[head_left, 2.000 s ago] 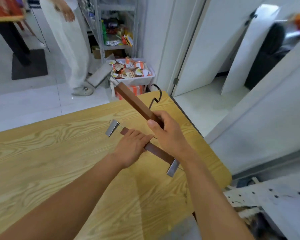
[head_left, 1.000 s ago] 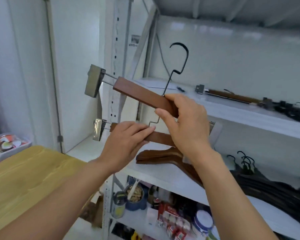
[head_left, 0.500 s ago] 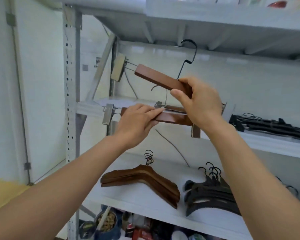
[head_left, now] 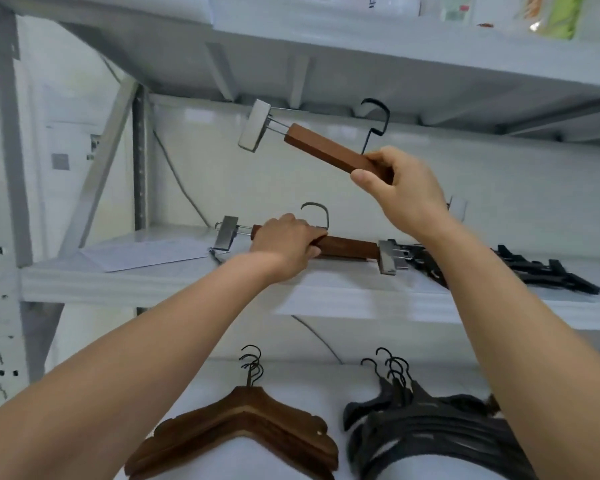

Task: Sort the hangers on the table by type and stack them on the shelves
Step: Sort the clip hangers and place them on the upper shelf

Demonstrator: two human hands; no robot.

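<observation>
Right hand (head_left: 406,188) grips a raised clip hanger (head_left: 326,152) by its wooden bar, tilted, above the middle shelf (head_left: 153,282). Left hand (head_left: 288,244) curls its fingers over a second clip hanger (head_left: 350,247) lying on that shelf. Below the shelf lie stacked wooden coat hangers (head_left: 243,434) and black hangers (head_left: 430,434).

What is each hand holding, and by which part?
Right hand: the raised clip hanger, by its wooden bar near the hook. Left hand: the lower clip hanger, by its bar's left half.
</observation>
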